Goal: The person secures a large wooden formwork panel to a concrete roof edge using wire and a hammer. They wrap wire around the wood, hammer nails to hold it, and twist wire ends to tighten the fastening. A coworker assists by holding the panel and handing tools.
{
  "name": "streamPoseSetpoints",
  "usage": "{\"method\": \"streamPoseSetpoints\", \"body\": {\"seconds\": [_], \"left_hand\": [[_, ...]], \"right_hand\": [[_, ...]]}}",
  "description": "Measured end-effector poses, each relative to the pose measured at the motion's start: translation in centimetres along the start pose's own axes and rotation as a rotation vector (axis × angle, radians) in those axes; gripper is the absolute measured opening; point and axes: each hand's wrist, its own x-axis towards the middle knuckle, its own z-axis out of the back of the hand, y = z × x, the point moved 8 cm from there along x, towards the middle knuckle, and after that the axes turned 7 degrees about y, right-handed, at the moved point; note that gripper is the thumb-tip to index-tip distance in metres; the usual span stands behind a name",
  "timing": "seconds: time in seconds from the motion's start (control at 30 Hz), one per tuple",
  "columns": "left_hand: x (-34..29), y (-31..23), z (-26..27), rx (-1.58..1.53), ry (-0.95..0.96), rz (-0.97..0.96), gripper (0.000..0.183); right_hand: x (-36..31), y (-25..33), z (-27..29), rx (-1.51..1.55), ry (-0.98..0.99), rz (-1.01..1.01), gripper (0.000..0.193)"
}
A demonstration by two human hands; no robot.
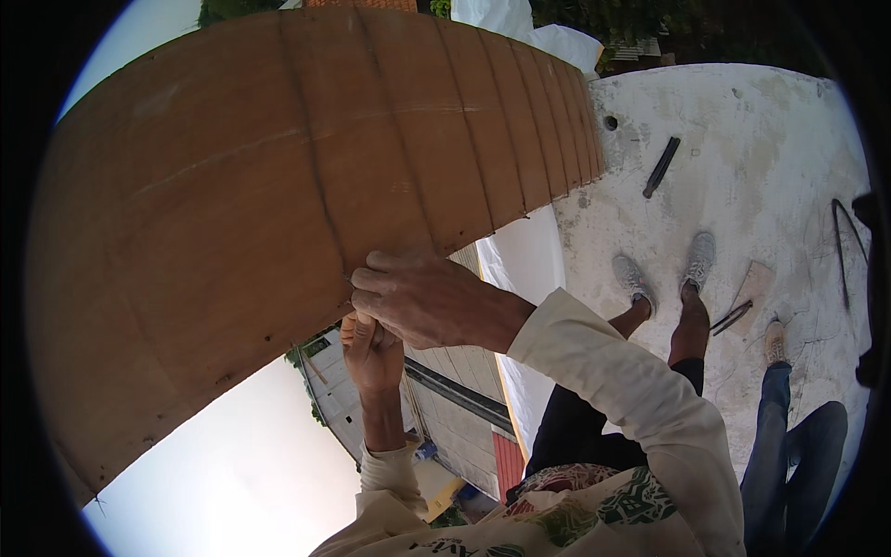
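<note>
A large brown panel (204, 176) fills the upper left, with several thin dark wires running across its face. My right hand (436, 299) is closed at the panel's lower edge, its curled fingertips around the end of one wire (322, 195). Just below, my left hand (373, 357) is pinched shut against the same edge, thumb against fingers. Whatever lies between the left fingers is hidden. The two hands touch or nearly touch, and the right one partly covers the left.
Below the edge there is a drop to rooftops (464, 373). A rough concrete floor (668, 102) lies right, with a black bar (662, 167), a small board (754, 286) and a bent rod (843, 251). Another person's jeans-clad leg (815, 446) is at lower right. White sheeting (531, 255) hangs beside the floor.
</note>
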Motion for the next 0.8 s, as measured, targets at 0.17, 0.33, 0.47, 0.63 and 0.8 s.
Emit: {"method": "streamPoseSetpoints", "body": {"seconds": [0.17,0.33,0.47,0.63,0.8], "left_hand": [[0.5,0.5,1.1,0.036,0.003,-0.15,0.017],[0.5,0.0,1.7,0.07,0.034,-0.298,0.017],[0.5,-0.5,1.8,0.207,0.035,-0.49,0.016],[0.0,-1.7,2.1,0.42,-0.037,-0.753,0.017],[-1.5,-2.9,1.1,0.875,-0.229,-1.067,0.019]], "right_hand": [[-0.1,-1.0,-0.5,0.056,-0.077,0.135,0.016],[-0.4,-1.2,-0.9,0.081,-0.158,0.26,0.017],[-0.4,-1.7,-0.6,0.103,-0.225,0.42,0.016],[0.1,-2.1,-0.9,0.112,-0.235,0.599,0.016],[0.0,-2.2,-1.0,0.08,-0.363,0.748,0.02]]}}
